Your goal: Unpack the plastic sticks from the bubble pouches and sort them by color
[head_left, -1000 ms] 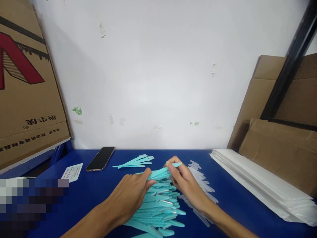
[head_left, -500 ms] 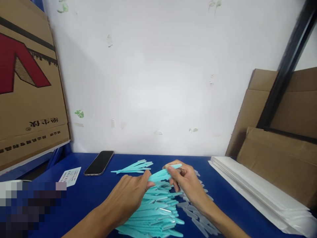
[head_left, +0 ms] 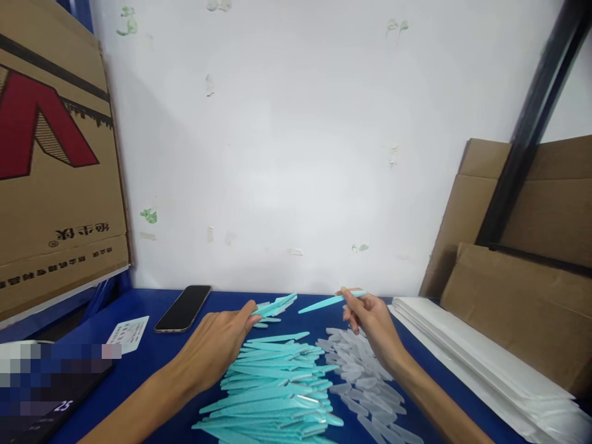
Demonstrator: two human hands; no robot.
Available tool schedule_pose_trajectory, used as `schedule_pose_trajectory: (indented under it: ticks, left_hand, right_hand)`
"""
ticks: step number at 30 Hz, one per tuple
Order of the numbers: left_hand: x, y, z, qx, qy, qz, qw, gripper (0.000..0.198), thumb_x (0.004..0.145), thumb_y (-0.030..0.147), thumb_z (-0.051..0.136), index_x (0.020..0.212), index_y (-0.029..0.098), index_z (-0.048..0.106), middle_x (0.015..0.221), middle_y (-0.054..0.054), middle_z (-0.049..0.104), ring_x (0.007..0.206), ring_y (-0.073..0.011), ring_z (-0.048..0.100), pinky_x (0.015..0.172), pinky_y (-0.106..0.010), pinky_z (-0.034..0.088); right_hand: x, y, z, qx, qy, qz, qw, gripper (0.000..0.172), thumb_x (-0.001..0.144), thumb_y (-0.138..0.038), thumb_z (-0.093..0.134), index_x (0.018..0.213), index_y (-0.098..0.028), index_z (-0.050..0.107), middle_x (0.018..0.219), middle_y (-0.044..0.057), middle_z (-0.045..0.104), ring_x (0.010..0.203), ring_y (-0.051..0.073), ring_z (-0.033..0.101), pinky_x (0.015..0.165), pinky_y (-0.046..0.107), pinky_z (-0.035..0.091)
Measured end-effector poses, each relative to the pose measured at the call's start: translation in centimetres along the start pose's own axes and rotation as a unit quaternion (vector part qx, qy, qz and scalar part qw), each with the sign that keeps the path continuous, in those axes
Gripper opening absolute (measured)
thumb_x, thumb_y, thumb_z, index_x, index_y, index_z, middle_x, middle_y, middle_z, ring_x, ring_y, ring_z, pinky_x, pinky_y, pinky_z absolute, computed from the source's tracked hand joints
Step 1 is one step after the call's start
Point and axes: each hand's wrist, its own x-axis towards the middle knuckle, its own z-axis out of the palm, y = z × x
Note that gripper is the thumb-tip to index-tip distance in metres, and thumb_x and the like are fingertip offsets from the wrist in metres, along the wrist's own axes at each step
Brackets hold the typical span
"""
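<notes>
Several thin turquoise sticks (head_left: 280, 304) are pinched between the thumb and fingers of my left hand (head_left: 222, 342), above a small group of the same sticks at the back. My right hand (head_left: 370, 317) grips one turquoise stick (head_left: 321, 303) near its right end, its tip pointing left. Below and between both hands lies a large pile of turquoise sticks (head_left: 282, 388). Beside it, partly under my right forearm, translucent whitish pieces (head_left: 365, 382) are spread in a heap.
A phone (head_left: 184, 308) and a white card (head_left: 129, 333) lie on the blue table (head_left: 152, 364) at left, near a partly pixelated device (head_left: 60, 394). White sheets (head_left: 485, 357) are stacked at right. Cardboard (head_left: 518, 308) leans behind them; a printed box (head_left: 60, 203) stands left.
My hands have moved apart: the left went left with several sticks, the right moved right and up with a single one. More of both piles now shows.
</notes>
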Motion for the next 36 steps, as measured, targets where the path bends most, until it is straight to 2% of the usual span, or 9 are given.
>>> schedule_pose_trajectory:
  ticks: [3,6,10,16,21,25,29,32,36]
  left_hand:
    - [-0.2,0.8,0.0,-0.13,0.024,-0.012,0.991,0.04,0.109,0.047,0.019,0.089,0.025,0.045,0.063,0.005,0.047,0.055,-0.0185,0.045,0.057,-0.029,0.025]
    - [-0.7,1.8,0.0,-0.273,0.044,-0.034,0.961,0.044,0.108,0.056,0.024,0.086,0.025,0.045,0.069,0.005,0.043,0.062,-0.0172,0.043,0.062,-0.028,0.032]
    - [-1.3,3.4,-0.4,-0.358,0.076,-0.095,0.926,0.048,0.104,0.063,0.03,0.083,0.023,0.048,0.075,0.003,0.044,0.07,-0.0168,0.044,0.066,-0.027,0.038]
    - [-1.4,5.3,-0.8,-0.482,-0.007,-0.079,0.872,0.044,0.096,0.062,0.053,0.095,0.018,0.062,0.085,0.0,0.056,0.074,-0.0165,0.049,0.066,-0.025,0.044]
    - [-0.9,5.1,0.3,-0.446,-0.022,-0.088,0.89,0.036,0.091,0.052,0.066,0.102,0.018,0.072,0.096,-0.002,0.069,0.087,-0.0216,0.06,0.076,-0.028,0.047]
    - [-0.6,4.5,0.7,-0.453,-0.002,-0.087,0.887,0.035,0.09,0.049,0.067,0.108,0.02,0.072,0.1,-0.002,0.069,0.092,-0.0216,0.06,0.082,-0.029,0.045]
    - [-0.6,4.4,0.3,-0.461,-0.07,-0.067,0.882,0.042,0.092,0.057,0.062,0.088,0.016,0.071,0.068,0.005,0.045,0.063,-0.0129,0.038,0.059,-0.024,0.032]
    - [-0.9,4.5,0.2,-0.444,-0.09,-0.061,0.89,0.04,0.086,0.055,0.069,0.079,0.016,0.067,0.064,0.006,0.033,0.06,-0.0114,0.027,0.055,-0.024,0.024]
    - [-1.3,4.4,-0.2,-0.415,-0.117,-0.043,0.901,0.049,0.093,0.057,0.058,0.068,0.016,0.063,0.063,0.006,0.028,0.058,-0.0116,0.026,0.054,-0.026,0.02]
  right_hand:
    - [-0.6,0.0,0.8,0.006,-0.023,0.007,1.0,0.05,0.082,-0.063,0.076,0.094,-0.014,0.072,0.059,-0.002,0.061,0.042,0.007,0.043,0.045,0.023,0.035]
    - [-1.6,0.0,2.2,0.013,-0.056,0.023,0.998,0.051,0.086,-0.064,0.072,0.098,-0.014,0.072,0.059,-0.002,0.062,0.039,0.005,0.038,0.044,0.022,0.03]
    - [-3.2,0.0,4.4,0.047,-0.115,0.065,0.99,0.049,0.09,-0.062,0.069,0.104,-0.016,0.07,0.06,-0.003,0.063,0.037,0.003,0.035,0.044,0.021,0.028]
    - [-4.9,-0.9,6.3,0.079,-0.135,0.095,0.983,0.05,0.089,-0.062,0.071,0.108,-0.016,0.07,0.058,-0.004,0.062,0.036,0.003,0.036,0.046,0.022,0.025]
    - [-4.9,-1.1,6.1,0.094,-0.131,0.141,0.977,0.053,0.08,-0.067,0.076,0.083,-0.014,0.071,0.054,-0.004,0.056,0.038,0.003,0.031,0.044,0.023,0.021]
    - [-4.6,-1.1,5.7,0.118,-0.144,0.155,0.97,0.057,0.081,-0.065,0.077,0.06,-0.014,0.065,0.044,-0.006,0.045,0.039,0.002,0.026,0.045,0.022,0.021]
    - [-5.0,-1.2,6.2,0.161,-0.138,0.167,0.963,0.048,0.078,-0.059,0.083,0.075,-0.013,0.071,0.051,-0.004,0.054,0.04,0.001,0.025,0.044,0.02,0.02]
    - [-5.3,-1.0,6.7,0.202,-0.14,0.196,0.949,0.045,0.073,-0.055,0.088,0.078,-0.014,0.069,0.056,-0.003,0.058,0.042,0.001,0.026,0.043,0.019,0.02]
    - [-4.1,-1.0,5.3,0.215,-0.124,0.218,0.944,0.045,0.069,-0.053,0.091,0.086,-0.015,0.073,0.06,-0.004,0.056,0.045,0.002,0.025,0.043,0.017,0.019]
